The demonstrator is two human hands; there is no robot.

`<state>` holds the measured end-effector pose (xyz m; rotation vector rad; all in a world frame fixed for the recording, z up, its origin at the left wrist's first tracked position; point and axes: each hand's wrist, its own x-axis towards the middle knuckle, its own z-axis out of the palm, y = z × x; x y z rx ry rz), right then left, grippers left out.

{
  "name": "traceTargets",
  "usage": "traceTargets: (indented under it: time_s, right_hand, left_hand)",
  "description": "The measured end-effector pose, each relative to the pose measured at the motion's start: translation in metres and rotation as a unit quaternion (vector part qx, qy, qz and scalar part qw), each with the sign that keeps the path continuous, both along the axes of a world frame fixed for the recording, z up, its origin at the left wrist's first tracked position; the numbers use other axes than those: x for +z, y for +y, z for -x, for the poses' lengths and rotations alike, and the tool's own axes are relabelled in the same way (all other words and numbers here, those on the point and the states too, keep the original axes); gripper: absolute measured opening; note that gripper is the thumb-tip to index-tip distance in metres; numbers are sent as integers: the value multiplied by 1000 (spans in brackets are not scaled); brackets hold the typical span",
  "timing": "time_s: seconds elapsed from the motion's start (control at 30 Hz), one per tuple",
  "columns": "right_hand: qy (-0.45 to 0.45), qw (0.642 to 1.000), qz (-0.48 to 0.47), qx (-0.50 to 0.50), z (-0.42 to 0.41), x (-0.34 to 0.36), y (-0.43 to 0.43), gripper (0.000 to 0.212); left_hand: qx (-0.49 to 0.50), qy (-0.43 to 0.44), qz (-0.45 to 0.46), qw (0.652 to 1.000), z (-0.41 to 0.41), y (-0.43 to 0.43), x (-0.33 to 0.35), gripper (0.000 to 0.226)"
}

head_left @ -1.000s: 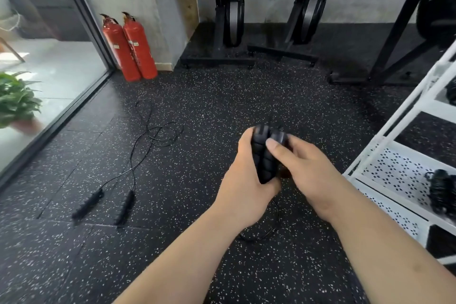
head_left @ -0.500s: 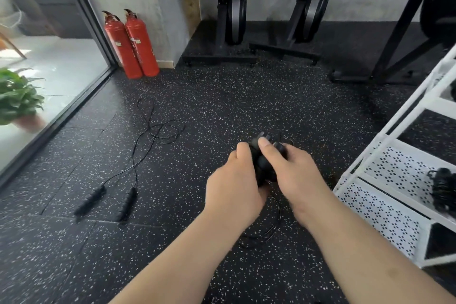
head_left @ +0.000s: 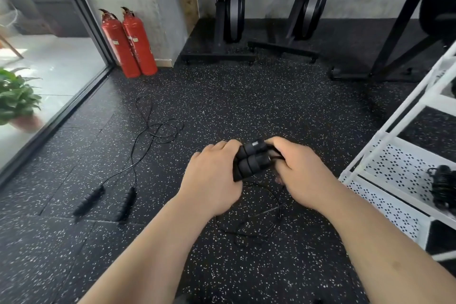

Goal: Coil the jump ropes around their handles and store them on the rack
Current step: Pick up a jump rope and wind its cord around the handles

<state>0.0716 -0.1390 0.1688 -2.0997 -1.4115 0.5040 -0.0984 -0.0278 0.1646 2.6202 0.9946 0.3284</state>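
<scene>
Handles [head_left: 251, 161] of a jump rope, held together at centre frame.
The left hand [head_left: 212, 175] grips the two black handles side by side. The right hand [head_left: 303, 173] curls its fingers round their other end, where the cord [head_left: 269, 205] comes out and loops on the floor at 6 o'clock. A second jump rope [head_left: 127, 201] lies uncoiled at 9 o'clock. The white rack [head_left: 399, 168] at 3 o'clock holds a coiled rope [head_left: 443, 187].

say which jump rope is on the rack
The coiled rope on the white rack; the loose rope lies on the floor, the held rope dangles unfinished.
</scene>
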Motion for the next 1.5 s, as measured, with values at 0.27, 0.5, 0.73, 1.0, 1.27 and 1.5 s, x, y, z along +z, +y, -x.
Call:
traceTargets:
  time_s: [0.27,0.5,0.73,1.0,1.27,1.5]
  right_hand:
    - [-16,1000,-8,-17,3,-3,3,27]
    - [-9,1000,-27,4,-12,7,-2,19]
    - [4,1000,-13,6,-36,14,-15,28]
    - [-15,999,39,-17,-21,-5,-7,40]
    - [-12,991,127,33,4,-15,5,31]
    - [9,993,110,37,-25,-3,-8,38]
  left_hand:
    - [46,-3,-1,999,-6,-12,-7,35]
    - [88,-71,72,991,-8,-7,3,24]
    - [313,-427,390,754,2,24,6,27]
    - [172,-398,655,619,-10,-4,14,51]
    - [103,-348,757,544,-28,-24,2,34]
    - [238,-530,637,506,-4,27,11,48]
